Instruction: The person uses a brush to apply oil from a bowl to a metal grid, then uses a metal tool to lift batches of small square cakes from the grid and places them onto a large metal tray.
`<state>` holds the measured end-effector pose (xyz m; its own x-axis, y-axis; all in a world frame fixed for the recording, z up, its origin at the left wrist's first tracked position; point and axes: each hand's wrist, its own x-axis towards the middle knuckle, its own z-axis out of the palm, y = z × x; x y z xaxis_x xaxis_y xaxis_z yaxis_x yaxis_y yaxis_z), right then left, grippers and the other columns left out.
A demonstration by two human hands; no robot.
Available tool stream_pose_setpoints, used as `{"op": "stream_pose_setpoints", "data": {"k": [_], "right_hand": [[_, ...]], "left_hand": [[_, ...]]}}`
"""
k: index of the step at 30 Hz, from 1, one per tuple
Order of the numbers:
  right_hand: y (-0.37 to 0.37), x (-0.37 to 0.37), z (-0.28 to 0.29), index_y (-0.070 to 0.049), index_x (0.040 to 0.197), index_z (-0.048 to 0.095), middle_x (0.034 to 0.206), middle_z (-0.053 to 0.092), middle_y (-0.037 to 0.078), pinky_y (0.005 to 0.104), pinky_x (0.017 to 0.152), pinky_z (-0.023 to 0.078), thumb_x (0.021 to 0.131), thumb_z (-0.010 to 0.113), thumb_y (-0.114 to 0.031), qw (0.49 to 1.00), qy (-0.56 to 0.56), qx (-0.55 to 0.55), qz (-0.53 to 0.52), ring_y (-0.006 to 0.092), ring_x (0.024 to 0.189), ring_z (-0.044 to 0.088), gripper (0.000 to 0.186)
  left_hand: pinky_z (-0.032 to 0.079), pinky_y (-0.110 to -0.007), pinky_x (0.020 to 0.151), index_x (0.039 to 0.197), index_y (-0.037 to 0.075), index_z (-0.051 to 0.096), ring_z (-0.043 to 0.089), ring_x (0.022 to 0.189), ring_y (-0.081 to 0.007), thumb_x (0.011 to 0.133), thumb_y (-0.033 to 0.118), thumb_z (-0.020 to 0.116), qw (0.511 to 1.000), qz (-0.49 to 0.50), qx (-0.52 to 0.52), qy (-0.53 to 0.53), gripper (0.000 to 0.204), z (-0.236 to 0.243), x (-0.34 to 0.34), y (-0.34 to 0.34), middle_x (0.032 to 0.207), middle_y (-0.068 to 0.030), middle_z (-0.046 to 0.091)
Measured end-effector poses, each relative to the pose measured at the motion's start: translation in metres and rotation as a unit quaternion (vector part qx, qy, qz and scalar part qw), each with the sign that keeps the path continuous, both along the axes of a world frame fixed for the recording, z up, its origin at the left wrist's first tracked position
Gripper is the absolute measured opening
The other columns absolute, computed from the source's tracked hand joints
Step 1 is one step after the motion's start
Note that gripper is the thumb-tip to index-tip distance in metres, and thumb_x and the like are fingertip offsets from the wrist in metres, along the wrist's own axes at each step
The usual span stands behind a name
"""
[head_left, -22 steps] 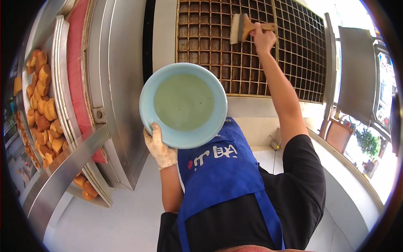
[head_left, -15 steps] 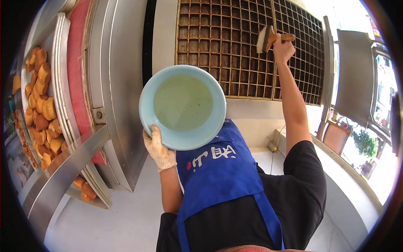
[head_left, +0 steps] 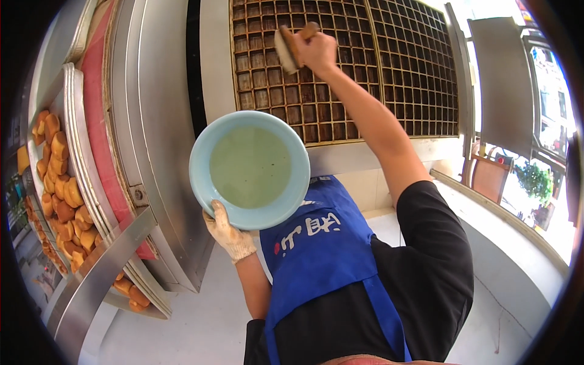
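Note:
My left hand (head_left: 228, 232), in a whitish knit glove, grips the near rim of a light blue basin (head_left: 199, 159). Pale greenish liquid (head_left: 250, 167) with a few dark specks lies in it. Bare and closed, my right hand (head_left: 320, 53) holds a wide brush (head_left: 288, 48) by its wooden handle. The brush's pale bristles are over the left part of a metal mould grid (head_left: 345, 76) with many square, brown-stained cells. Whether the bristles touch the grid I cannot tell. The basin hides the grid's near left corner.
Left of me, trays (head_left: 82, 152) hold many golden-brown baked pieces (head_left: 61, 176). A steel rail (head_left: 100, 267) crosses in front of them, beside a steel cabinet (head_left: 161, 152). At the right are a window ledge (head_left: 505, 219) and a green plant (head_left: 535, 182).
My right hand has swept the brush leftward across the grid, from near the middle divider to the left part. My left hand still holds the basin, and the whole view has shifted slightly.

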<state>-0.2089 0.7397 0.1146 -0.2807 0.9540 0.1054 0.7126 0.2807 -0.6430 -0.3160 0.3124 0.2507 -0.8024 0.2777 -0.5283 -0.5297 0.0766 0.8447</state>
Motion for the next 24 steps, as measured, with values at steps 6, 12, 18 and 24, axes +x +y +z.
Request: {"op": "stream_pose_setpoints", "data": {"k": [6,12,18,24], "right_hand": [[0.036,0.119,-0.004,-0.003,0.073,0.079,0.058,0.07,0.008,0.0365,0.054,0.055,0.095,0.073,-0.044,0.993,-0.046,0.088,-0.063,0.0211,0.051,0.068,0.047],[0.059,0.219,-0.019,-0.007,0.087,0.083,0.072,0.073,0.016,0.0422,0.064,0.055,0.09,0.077,-0.045,0.98,-0.049,0.141,-0.131,0.0353,0.068,0.072,0.038],[0.065,0.281,-0.001,-0.006,0.092,0.084,0.071,0.077,0.01,0.0345,0.066,0.058,0.093,0.075,-0.049,0.979,-0.066,0.068,-0.18,0.0223,0.068,0.077,0.044],[0.061,0.252,-0.007,-0.006,0.078,0.082,0.065,0.073,0.008,0.0381,0.061,0.055,0.096,0.07,-0.052,0.987,-0.096,0.087,-0.096,0.0246,0.061,0.071,0.05]], "left_hand": [[0.057,-0.041,0.098,0.136,-0.003,0.052,0.066,0.113,-0.0267,0.103,0.025,0.069,1.0,0.017,-0.015,-0.006,0.047,0.003,0.005,0.011,0.126,-0.0161,0.063],[0.056,-0.043,0.098,0.137,-0.003,0.05,0.064,0.115,-0.027,0.103,0.025,0.069,1.0,-0.004,-0.004,-0.004,0.048,0.006,0.013,0.024,0.129,-0.0163,0.061],[0.059,-0.05,0.097,0.143,0.003,0.048,0.063,0.121,-0.0307,0.101,0.027,0.072,1.0,-0.012,-0.005,-0.014,0.054,-0.003,0.021,0.023,0.134,-0.015,0.06],[0.058,-0.054,0.099,0.143,0.005,0.047,0.061,0.124,-0.032,0.102,0.028,0.072,1.0,-0.006,-0.007,-0.015,0.053,0.002,0.041,0.028,0.137,-0.0153,0.058]]}}
